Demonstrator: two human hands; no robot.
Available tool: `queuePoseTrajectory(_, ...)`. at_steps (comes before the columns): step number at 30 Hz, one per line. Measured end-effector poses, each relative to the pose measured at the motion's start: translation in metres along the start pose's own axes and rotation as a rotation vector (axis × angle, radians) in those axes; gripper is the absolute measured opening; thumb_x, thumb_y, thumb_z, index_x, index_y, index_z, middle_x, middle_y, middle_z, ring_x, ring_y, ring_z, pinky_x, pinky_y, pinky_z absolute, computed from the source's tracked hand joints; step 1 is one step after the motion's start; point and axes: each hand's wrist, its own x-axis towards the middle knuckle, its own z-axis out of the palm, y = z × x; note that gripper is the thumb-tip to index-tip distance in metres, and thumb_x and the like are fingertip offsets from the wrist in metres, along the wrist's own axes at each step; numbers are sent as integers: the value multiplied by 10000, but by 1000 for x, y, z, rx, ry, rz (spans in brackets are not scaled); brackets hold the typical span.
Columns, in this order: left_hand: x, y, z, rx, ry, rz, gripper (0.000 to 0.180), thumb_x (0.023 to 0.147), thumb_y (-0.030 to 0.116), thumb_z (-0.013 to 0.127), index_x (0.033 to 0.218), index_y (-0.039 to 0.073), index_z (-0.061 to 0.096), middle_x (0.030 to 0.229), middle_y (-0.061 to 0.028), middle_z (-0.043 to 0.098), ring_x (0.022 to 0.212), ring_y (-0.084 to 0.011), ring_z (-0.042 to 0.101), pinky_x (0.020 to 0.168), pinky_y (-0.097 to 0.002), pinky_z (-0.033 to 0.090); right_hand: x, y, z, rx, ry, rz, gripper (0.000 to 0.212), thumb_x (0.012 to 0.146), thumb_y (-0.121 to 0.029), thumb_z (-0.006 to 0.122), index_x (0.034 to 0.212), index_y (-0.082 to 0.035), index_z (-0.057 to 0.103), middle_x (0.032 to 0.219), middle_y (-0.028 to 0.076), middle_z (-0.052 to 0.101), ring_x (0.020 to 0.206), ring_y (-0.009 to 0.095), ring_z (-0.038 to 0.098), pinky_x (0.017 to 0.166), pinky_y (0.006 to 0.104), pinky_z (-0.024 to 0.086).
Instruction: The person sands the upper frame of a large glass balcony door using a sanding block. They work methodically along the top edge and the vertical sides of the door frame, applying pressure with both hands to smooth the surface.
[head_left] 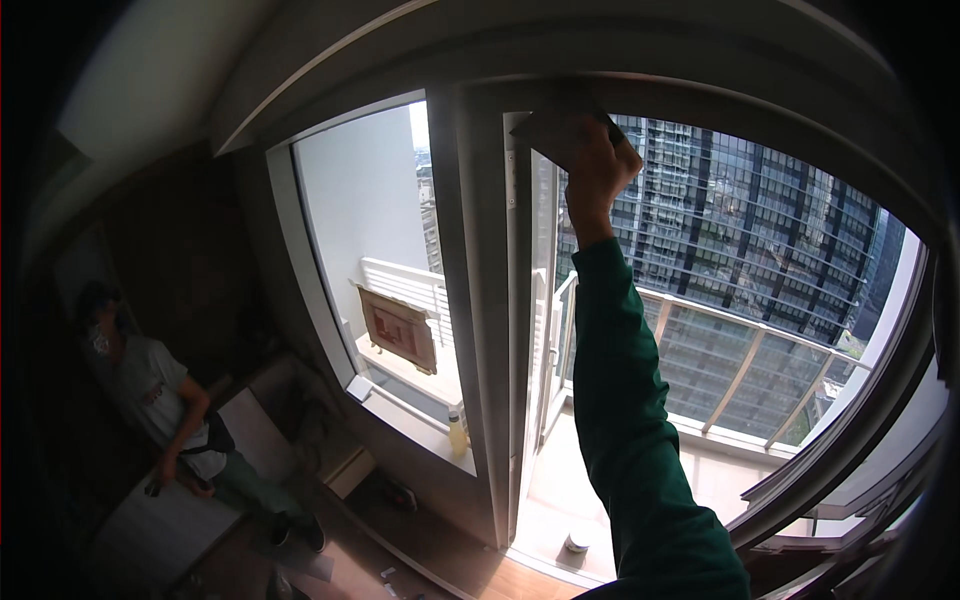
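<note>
One green sleeve (625, 400) rises from the lower edge, nearest the camera, and ends in one raised right hand (598, 172). Its fingers are bent closed around one dark, flat pad (562, 128), which sits up by the top corner of the doorway, against the dark upper frame (700, 97) in view; whether it touches the frame is too dim to tell. The left hand is out of view, so I cannot tell how its fingers stand.

One thick post (468, 280) divides the doorway from one window to its left. On the window sill (425, 436) stands one yellowish bottle (457, 435), and through the glass shows one brown board (398, 332) with reddish marks. Outside the doorway, one small round tub (577, 542) rests on the balcony floor (550, 490), with one railing (740, 350) and one tall building (740, 210) beyond. Well apart at left is one other person (160, 390) in a pale shirt, both arms lowered
</note>
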Motion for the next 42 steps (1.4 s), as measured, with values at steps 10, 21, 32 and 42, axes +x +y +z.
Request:
queuePoseTrajectory(10, 10, 14, -3, -80, 104, -32, 314, 965, 266, 581, 1189, 49, 608, 1083, -85, 672, 927, -231, 648, 824, -371, 521, -126, -16, -100, -747, -463, -710, 298, 916, -147, 615, 1132, 54, 660, 825, 127, 674, 671, 190, 610, 650, 300, 491)
queuePoseTrajectory(21, 32, 43, -21, -18, -20, -127, 341, 1000, 208, 506, 1267, 0, 539, 1168, -130, 640, 1013, -250, 631, 888, -413, 505, -422, -126, -393, -975, -402, 1171, 356, 958, -207, 616, 635, -71, 550, 594, -77, 451, 547, 53, 343, 499, 274, 254)
queuePoseTrajectory(32, 46, 45, -26, -20, -137, -217, 365, 1005, 267, 471, 1239, -1, 549, 1083, -146, 665, 915, -288, 641, 792, -417, 506, -491, -237, -458, -1125, -295, 1356, 406, 941, -255, 628, 605, -66, 499, 592, -64, 431, 551, 68, 337, 507, 279, 261)
queuePoseTrajectory(42, 30, 15, -4, -191, 57, 58, 270, 970, 214, 543, 1163, 35, 604, 1143, -98, 664, 1071, -238, 637, 973, -386, 487, -464, -155, -451, -713, -253, 1389, 357, 969, -250, 579, 1044, 87, 670, 928, 149, 699, 748, 239, 675, 667, 352, 579)
